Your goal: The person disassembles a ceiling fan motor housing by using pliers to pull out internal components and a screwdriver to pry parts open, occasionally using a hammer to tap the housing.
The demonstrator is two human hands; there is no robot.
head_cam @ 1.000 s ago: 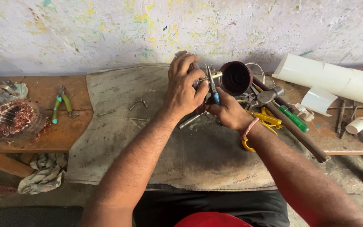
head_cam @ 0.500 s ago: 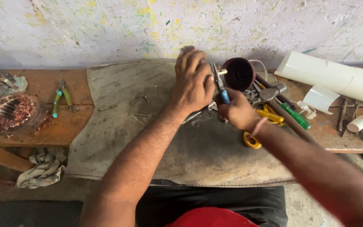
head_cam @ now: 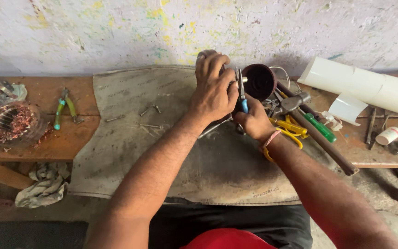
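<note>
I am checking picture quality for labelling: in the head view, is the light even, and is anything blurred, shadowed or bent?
Head view: soft, even daylight, with no glare. The left hand and the right hand look sharp. A faint shadow lies beneath them on the grey mat. The bench edge bows slightly, as with a wide lens. The forearms look stretched near the bottom edge.

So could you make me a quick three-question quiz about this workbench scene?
1. True or false: the right hand holds blue-handled pliers.
2. What lies on the bench's left end? A) white pipe B) copper winding C) hammer
3. Which hand covers the part beside the dark cup?

Key:
1. True.
2. B, the copper winding; the white pipe and hammer lie right.
3. The left hand.
</note>
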